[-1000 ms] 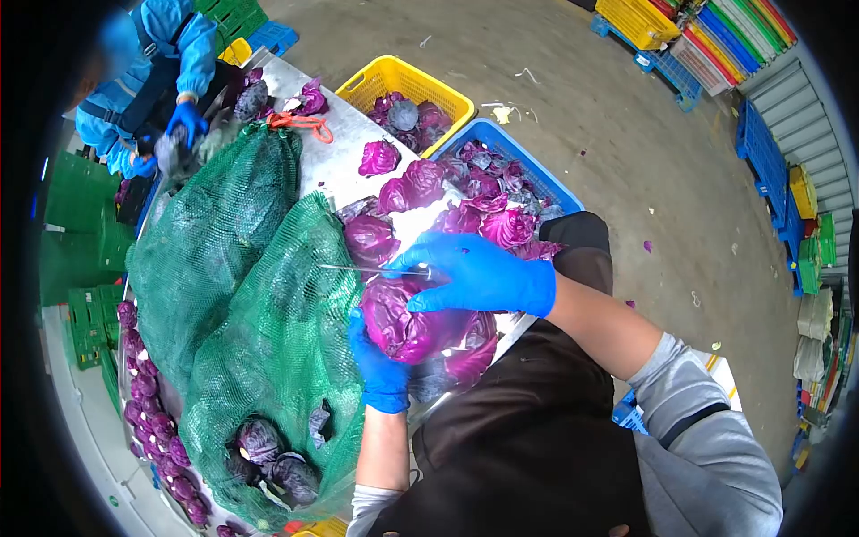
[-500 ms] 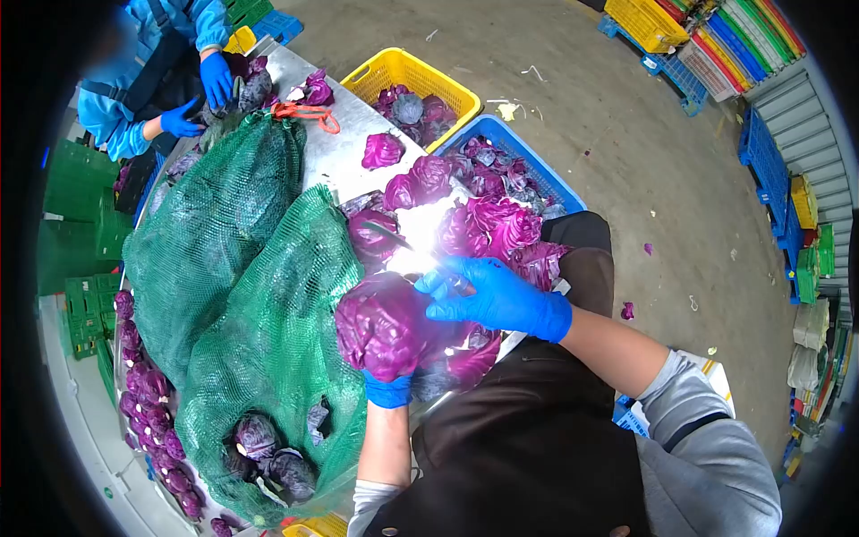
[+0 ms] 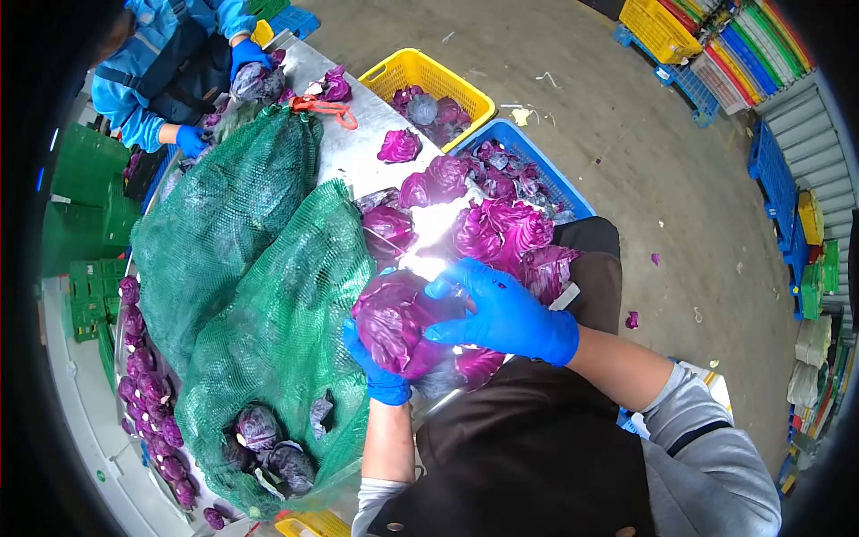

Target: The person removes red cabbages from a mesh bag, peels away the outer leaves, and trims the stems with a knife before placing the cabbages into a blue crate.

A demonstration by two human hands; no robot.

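A large purple cabbage [image 3: 394, 324] rests in my left hand [image 3: 380, 374], whose blue-gloved fingers wrap its left side and underside. My right hand [image 3: 510, 315], also blue-gloved, is at the cabbage's right side with thumb and fingers spread; whether it touches the leaves is unclear because of glare. Loose purple leaves [image 3: 503, 231] lie on the metal table [image 3: 358, 148] just beyond my hands. To the left is a green mesh sack [image 3: 295, 295] with several dark cabbages [image 3: 258, 428] near its lower end.
Another full mesh sack [image 3: 228, 224] lies farther left. Beyond the table stand a yellow crate [image 3: 479, 97] and a blue crate [image 3: 568, 190] holding cabbage and leaves. A co-worker [image 3: 148, 80] in blue handles a cabbage at the upper left. Trimmed cabbages [image 3: 152, 387] line the left edge.
The cabbage has turned and shifted slightly right in my left hand, and more of that hand's fingers show. The co-worker's hands have moved, one now on a cabbage. The view has shifted slightly.
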